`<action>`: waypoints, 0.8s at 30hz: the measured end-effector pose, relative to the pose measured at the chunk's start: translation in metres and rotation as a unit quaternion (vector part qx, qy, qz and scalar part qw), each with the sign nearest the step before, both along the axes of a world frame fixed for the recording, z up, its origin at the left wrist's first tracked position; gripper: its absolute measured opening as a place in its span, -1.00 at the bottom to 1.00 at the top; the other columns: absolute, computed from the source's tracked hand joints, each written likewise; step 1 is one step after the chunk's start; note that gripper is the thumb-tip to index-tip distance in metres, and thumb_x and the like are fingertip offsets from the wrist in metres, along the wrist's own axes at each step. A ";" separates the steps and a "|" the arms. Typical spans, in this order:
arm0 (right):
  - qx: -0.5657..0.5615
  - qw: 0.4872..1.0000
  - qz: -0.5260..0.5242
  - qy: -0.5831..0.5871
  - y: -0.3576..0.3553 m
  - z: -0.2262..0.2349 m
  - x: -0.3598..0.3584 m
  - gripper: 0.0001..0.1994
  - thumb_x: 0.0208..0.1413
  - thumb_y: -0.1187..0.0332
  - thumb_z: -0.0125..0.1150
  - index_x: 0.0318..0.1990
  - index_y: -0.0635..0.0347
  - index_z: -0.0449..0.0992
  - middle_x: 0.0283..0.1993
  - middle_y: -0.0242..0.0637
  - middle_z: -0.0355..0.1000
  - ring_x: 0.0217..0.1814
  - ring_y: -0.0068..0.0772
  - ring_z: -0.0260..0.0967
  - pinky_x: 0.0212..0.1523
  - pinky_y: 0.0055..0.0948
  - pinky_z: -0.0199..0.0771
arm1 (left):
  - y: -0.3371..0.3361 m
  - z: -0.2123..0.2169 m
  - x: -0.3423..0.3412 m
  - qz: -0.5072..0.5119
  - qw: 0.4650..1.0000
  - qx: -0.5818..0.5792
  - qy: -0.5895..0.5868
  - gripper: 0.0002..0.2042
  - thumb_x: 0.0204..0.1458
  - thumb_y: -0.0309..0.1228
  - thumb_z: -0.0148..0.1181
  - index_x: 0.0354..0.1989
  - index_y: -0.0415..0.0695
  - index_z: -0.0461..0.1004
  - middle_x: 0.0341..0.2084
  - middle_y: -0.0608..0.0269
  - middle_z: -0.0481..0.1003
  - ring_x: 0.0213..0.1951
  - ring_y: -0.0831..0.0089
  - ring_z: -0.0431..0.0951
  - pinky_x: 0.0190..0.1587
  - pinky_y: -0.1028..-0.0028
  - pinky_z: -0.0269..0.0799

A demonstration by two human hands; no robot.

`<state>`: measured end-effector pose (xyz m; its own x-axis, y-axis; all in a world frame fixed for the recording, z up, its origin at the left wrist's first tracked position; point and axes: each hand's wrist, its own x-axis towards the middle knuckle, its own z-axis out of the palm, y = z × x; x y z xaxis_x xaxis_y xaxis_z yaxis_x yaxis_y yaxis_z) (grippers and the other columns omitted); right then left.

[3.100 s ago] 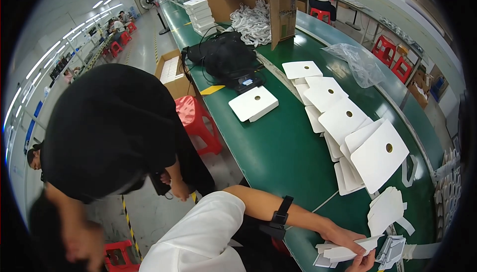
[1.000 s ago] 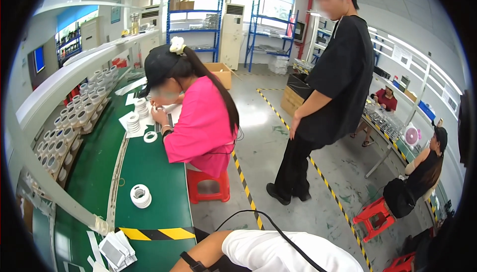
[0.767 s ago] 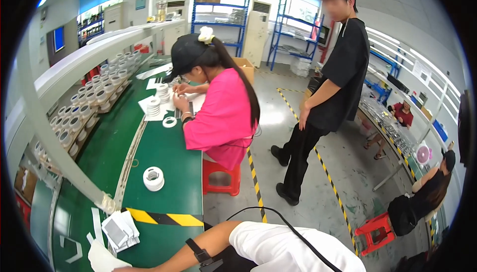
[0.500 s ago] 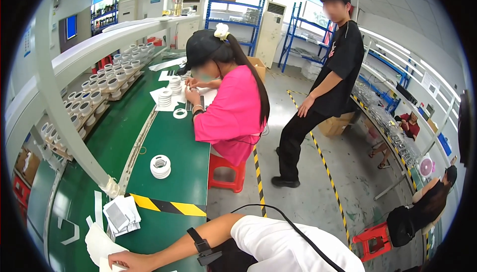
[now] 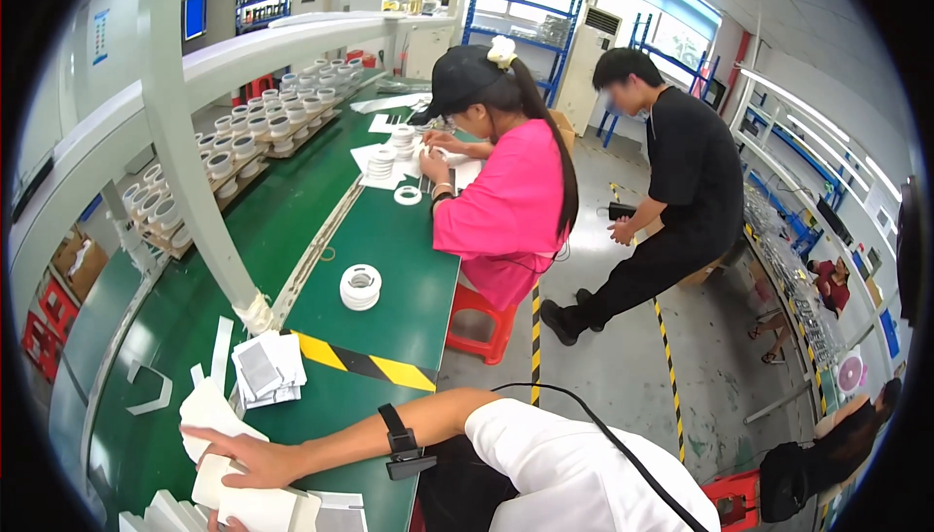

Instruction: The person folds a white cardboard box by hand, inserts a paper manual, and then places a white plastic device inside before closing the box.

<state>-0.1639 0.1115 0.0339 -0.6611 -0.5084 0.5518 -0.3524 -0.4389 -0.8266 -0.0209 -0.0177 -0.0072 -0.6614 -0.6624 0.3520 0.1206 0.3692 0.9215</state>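
My right hand (image 5: 255,460) lies over a stack of white sheets (image 5: 258,508), its fingers stretched out and the thumb apart. More white sheets (image 5: 209,410) fan out beyond its fingertips. Of my left hand (image 5: 230,523) only some fingertips show at the lower edge, by the same stack; the rest is out of the picture. A black strap with a small dark device (image 5: 404,449) circles my right forearm. Just past the hand sits a pile of white and grey printed cards (image 5: 265,369). White folded pieces (image 5: 165,514) stand at the lower left.
Yellow-black tape (image 5: 362,361) crosses the green table (image 5: 409,269). White rings (image 5: 360,287) are stacked beyond it. A co-worker in pink (image 5: 511,182) sits handling small parts; a person in black (image 5: 696,162) leans nearby. A white post (image 5: 195,162) rises at left, before racked white cups (image 5: 243,148).
My right hand has moved up from the lower edge and spread over the white stack. My left fingertips have appeared. The view has shifted, and the person in black has brought both hands together.
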 end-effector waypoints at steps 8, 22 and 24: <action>0.119 0.972 0.173 0.102 0.014 -0.011 -0.014 -0.79 0.09 0.45 0.21 -0.11 0.22 0.44 -0.10 -0.19 0.44 0.02 -0.32 0.39 0.05 -0.33 0.44 | 0.003 0.006 0.008 0.003 0.987 -0.027 -0.159 -0.57 0.35 -0.20 0.06 0.06 -0.44 0.40 -0.08 -0.26 0.46 -0.06 0.02 0.46 0.03 0.16 0.41; 0.210 0.937 0.271 -0.061 0.020 -0.009 -0.013 -0.64 0.15 0.45 0.17 0.12 0.25 0.45 0.04 -0.19 0.48 0.10 -0.35 0.44 0.12 -0.38 0.44 | 0.010 0.007 0.003 -0.042 0.990 0.038 -0.128 -0.50 0.37 -0.15 -0.17 0.36 -0.20 0.19 0.25 0.02 0.32 0.23 0.17 0.39 0.27 0.32 0.28; 0.220 0.930 0.287 -0.064 0.018 -0.007 -0.014 -0.61 0.15 0.46 0.16 0.16 0.24 0.44 0.08 -0.18 0.48 0.14 -0.34 0.43 0.14 -0.39 0.43 | 0.015 0.013 0.005 0.026 0.991 -0.101 -0.086 -0.56 0.39 -0.21 -0.14 0.31 -0.23 0.24 0.17 0.04 0.38 0.12 0.25 0.44 0.18 0.41 0.33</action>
<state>-0.1774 0.1293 0.0272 -0.2565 -0.9560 0.1424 -0.0500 -0.1340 -0.9897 -0.0158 -0.0029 0.0058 -0.6900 -0.6243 0.3664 -0.0547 0.5497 0.8336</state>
